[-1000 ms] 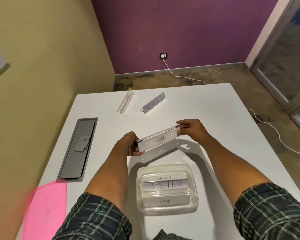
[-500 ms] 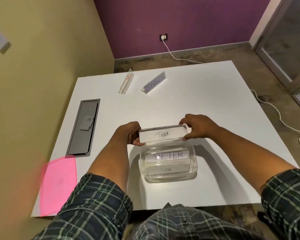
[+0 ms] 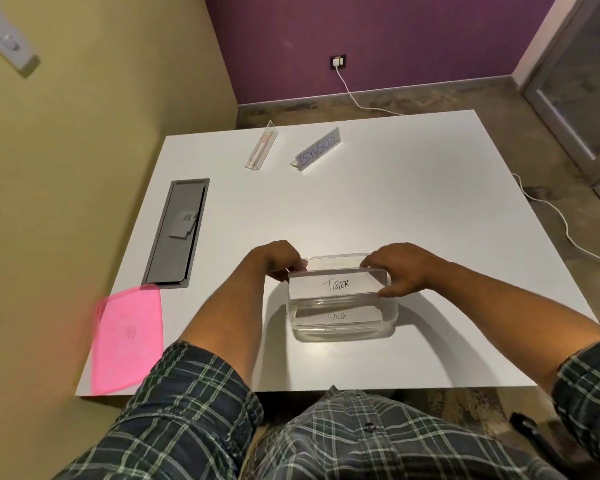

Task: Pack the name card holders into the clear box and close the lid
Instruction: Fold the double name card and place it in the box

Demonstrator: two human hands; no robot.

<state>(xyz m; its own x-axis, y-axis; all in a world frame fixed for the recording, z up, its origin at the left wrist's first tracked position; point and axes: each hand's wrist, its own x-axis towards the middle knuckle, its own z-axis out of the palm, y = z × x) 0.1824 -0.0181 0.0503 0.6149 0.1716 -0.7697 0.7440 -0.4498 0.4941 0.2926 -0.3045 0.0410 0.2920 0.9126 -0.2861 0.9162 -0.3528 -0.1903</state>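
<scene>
Both hands grasp the clear triangular name card holder marked TIGER [image 3: 338,285] by its ends, the left hand [image 3: 277,259] and the right hand [image 3: 397,268], fingers clenched on it. It sits at the open top of the clear plastic box [image 3: 343,332] on the white worktop [image 3: 378,202], and the pink lid [image 3: 127,337] lies well apart at the left

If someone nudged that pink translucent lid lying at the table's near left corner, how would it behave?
The pink translucent lid looks thin and flat, so it is probably light and would slide easily on the smooth white table. Its near edge seems to overhang the table edge, so a push toward the person could tip it off. It likely flexes a little.
</scene>
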